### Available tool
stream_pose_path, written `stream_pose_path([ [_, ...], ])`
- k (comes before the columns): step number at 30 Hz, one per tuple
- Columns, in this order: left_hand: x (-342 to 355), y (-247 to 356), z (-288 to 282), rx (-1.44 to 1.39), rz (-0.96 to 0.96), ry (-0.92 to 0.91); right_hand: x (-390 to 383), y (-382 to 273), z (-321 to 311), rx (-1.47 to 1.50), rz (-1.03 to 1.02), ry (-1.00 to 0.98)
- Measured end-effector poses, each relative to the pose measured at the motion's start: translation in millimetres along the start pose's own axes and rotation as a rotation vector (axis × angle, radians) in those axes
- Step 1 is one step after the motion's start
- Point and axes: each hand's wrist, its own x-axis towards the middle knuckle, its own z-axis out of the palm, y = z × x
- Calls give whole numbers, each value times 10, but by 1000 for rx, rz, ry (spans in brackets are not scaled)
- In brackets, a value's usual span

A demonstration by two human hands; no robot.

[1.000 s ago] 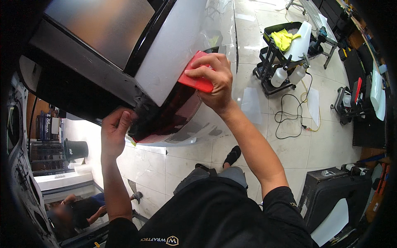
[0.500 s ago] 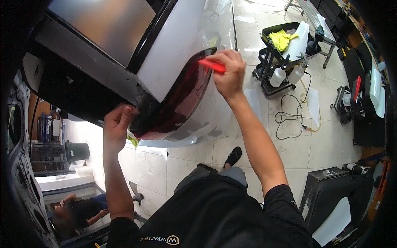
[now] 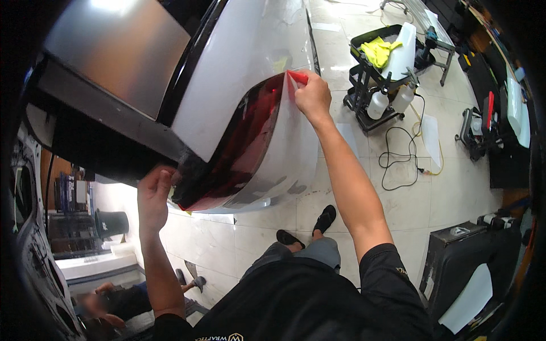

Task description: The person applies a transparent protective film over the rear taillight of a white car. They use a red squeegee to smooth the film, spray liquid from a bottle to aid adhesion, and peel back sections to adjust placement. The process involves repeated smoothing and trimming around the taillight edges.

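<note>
A dark red tail light [image 3: 250, 136] curves round the corner of a pale grey car body [image 3: 227, 74]. Clear film [image 3: 290, 153] with creases appears to lie over the light and the panel beside it. My right hand [image 3: 314, 98] is closed on a red squeegee [image 3: 297, 77], its blade against the light's upper end. At the light's lower left corner, by the black trim, my left hand [image 3: 153, 193] has its fingers curled and thumb raised. Whatever lies between those fingers is hidden.
A black cart [image 3: 364, 85] at the upper right carries a yellow cloth [image 3: 380, 52] and spray bottles [image 3: 377, 104]. A black cable [image 3: 392, 165] loops over the tiled floor. Black case [image 3: 455, 250] at lower right. Another person [image 3: 122, 298] is at lower left.
The squeegee has turned and moved slightly up to the light's upper outer edge. My left hand has shifted a little down and left. The view has shifted slightly.
</note>
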Motion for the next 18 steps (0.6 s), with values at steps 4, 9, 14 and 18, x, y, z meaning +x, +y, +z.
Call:
stream_pose_path([
  [4,-57,-71,-64,40,-36,-24,-471,-210,-100,123,-106,59],
  [9,-94,-93,-71,51,-27,27,-889,-583,25,16,-347,85],
  [14,46,-43,-33,-6,0,-21,220,309,-33,-158,33,-17],
  [18,-163,-274,-196,-108,-21,-80,-589,-381,-58,33,-34,11],
])
